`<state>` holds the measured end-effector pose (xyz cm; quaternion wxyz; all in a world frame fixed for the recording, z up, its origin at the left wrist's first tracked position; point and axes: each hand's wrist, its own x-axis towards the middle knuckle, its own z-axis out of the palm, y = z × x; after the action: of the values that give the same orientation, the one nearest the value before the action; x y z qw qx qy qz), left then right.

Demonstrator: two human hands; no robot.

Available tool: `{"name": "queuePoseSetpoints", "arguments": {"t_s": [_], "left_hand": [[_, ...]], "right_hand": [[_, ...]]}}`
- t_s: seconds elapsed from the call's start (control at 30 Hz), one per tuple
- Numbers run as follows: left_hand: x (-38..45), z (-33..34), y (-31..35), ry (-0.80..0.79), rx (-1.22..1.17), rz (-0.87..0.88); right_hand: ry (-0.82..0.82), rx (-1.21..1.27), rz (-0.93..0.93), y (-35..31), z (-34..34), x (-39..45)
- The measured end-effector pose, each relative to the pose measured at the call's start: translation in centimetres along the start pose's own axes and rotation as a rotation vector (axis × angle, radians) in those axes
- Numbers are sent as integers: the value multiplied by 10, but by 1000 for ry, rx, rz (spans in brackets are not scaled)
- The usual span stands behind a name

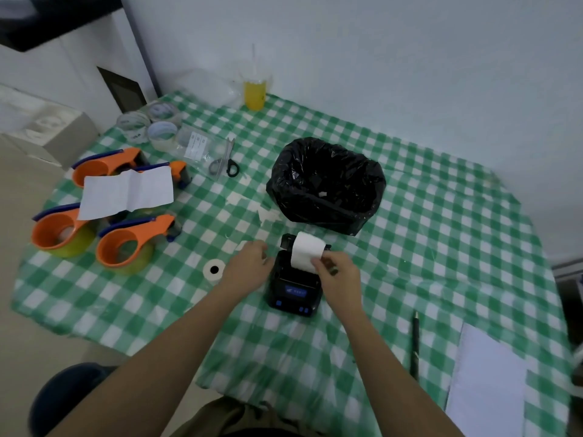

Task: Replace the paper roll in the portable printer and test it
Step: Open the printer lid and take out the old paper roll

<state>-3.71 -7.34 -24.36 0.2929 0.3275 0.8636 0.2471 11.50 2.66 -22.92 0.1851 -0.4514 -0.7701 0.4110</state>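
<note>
Clearly the paper is being fed: a new roll is going into the open printer, and the test print is not yet due.

Far left on the worktop, four orange tape dispensers stand in a cluster with a white sheet lying over them, well apart from the work. Nearer the middle, a small white roll lies flat on the checked cloth, just left of the left hand; whether it is the spent roll or a spare I cannot tell.

The left hand rests against the left side of the black portable printer, fingers curled, steadying the case; how firmly it grasps is hidden. The printer sits near the middle, its lid tipped back on the far side. The right hand pinches the free end of the paper, which curves up and over from the open bay.

As I judge it, the next move calls for drawing that end clear of the lid's edge, then closing the lid with the strip left outside.

Just beyond the printer a bin lined with a black bag crowds the far side, so the lid has little room behind it. To the right the cloth is open as far as a pen and white sheets at the near right edge.
</note>
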Motion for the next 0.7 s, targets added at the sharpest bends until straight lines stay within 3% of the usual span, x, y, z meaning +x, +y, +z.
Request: {"name": "queuePoseSetpoints", "arguments": {"t_s": [0.17,0.33,0.5,0.6,0.7], "left_hand": [[4,-19,10,98,-36,68],[5,-31,11,140,-33,74],[3,-37,-3,161,-20,75],[0,-41,-22,163,66,40],[-4,-46,-43,14,250,-69]], "right_hand": [[190,278,6,-55,-28,42],[298,271,0,-86,-28,102],[10,76,133,-72,-11,115],[-32,49,68,-69,-3,95],[-96,13,-29,-62,10,67]]}}
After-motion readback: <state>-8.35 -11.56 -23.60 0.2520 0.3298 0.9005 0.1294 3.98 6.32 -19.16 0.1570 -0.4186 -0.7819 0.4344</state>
